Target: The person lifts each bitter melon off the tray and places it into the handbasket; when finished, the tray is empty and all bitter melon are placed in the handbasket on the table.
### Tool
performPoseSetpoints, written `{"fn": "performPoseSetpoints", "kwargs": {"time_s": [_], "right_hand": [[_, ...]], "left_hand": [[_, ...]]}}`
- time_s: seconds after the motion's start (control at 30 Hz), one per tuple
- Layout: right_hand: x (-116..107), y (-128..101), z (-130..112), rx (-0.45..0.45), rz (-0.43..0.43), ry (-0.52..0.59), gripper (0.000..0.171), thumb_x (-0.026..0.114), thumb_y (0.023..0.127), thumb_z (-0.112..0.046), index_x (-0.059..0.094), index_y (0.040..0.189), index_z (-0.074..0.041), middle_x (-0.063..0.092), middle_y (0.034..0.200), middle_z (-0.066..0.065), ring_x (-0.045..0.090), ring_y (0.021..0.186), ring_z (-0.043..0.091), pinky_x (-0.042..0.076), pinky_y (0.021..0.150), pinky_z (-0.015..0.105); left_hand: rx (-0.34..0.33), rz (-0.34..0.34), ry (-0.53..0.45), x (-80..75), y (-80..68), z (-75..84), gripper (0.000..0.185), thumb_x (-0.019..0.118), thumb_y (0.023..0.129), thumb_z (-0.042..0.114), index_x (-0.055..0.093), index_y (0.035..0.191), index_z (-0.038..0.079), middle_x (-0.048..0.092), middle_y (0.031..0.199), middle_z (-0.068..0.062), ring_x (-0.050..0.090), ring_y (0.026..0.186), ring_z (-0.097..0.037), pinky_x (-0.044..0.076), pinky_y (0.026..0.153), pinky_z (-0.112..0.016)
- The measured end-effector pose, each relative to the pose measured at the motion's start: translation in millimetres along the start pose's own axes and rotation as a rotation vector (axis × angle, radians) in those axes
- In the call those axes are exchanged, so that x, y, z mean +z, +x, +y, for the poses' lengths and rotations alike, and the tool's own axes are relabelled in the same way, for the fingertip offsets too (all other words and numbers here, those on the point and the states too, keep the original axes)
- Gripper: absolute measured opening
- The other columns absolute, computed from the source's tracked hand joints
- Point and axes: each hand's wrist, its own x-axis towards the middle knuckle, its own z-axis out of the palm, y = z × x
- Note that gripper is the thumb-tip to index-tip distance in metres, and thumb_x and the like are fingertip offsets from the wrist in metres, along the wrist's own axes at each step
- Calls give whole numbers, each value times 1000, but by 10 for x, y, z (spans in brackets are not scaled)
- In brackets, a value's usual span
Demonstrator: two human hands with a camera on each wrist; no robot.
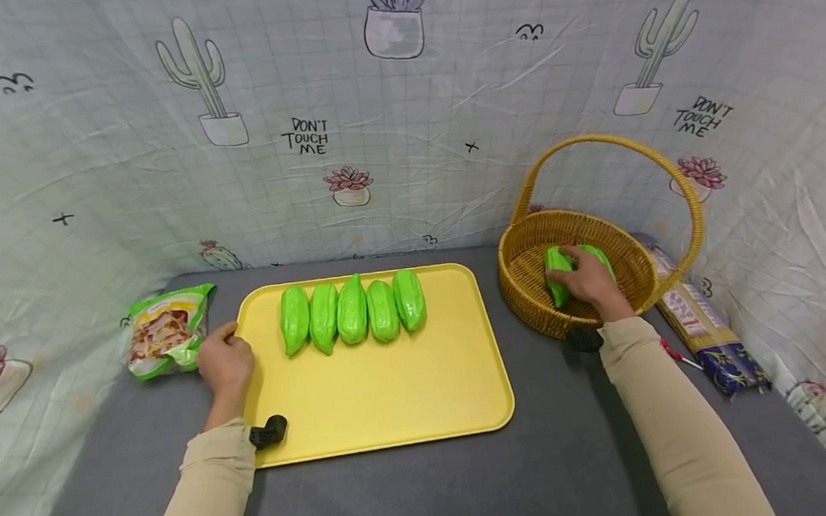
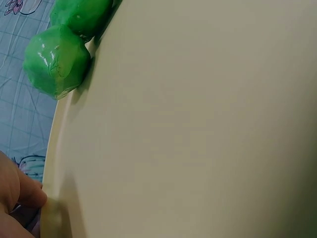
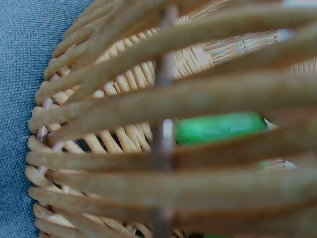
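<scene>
In the head view my right hand (image 1: 587,276) reaches into a round wicker basket (image 1: 542,313) and grips a glossy green, long, ridged fruit (image 1: 558,268). Partly behind the hand lies another green fruit (image 1: 597,255). The right wrist view looks through the basket weave (image 3: 99,161), where part of a green fruit (image 3: 220,128) shows. At the left edge of a yellow tray (image 1: 386,388), my left hand (image 1: 226,359) holds the rim, finger and thumb right against it in the left wrist view. Several similar green fruits (image 1: 352,310) lie side by side along the tray's far part.
A green food packet (image 1: 169,331) lies left of the tray. Right of the basket, partly behind it, is a long packet (image 1: 705,325), with a small red and white object (image 1: 681,355) beside it. The basket's tall handle (image 1: 696,214) arches upward. A patterned cloth (image 1: 405,146) hangs behind the grey table.
</scene>
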Motion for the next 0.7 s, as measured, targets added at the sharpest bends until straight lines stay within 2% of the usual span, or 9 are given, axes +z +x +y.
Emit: {"fn": "performPoseSetpoints", "kwargs": {"time_s": [0.2,0.43,0.63,0.7], "right_hand": [[3,-3,4,-2,4,-11,73,55,105,-30,21,162,0,34,154,40,52,127,49,54,91,51],[-13,-26,-24,2,4,0,72,56,105,-28,22,161,1,30,156,41,44,136,53,50,102,60],[-37,-69,-79,-14,9,-4,71,55,105,-28,22,161,2,34,154,40,46,133,53,51,100,59],[-54,-87,-113,-27,8,-3,71,54,106,-28,21,162,1,33,156,38,43,136,53,48,102,62]], "left_hand": [[2,1,1,1,4,-11,45,36,99,-2,65,133,-5,63,135,-30,56,127,-49,44,111,-60],[-5,4,-8,12,0,-5,44,36,100,-1,65,133,-5,63,135,-29,56,127,-49,44,112,-59],[-13,18,-9,26,2,-11,44,36,100,1,66,131,-5,65,133,-28,57,126,-48,44,111,-58],[-16,15,-9,22,9,-14,44,36,100,0,66,132,-5,64,134,-28,57,127,-48,44,111,-58]]}}
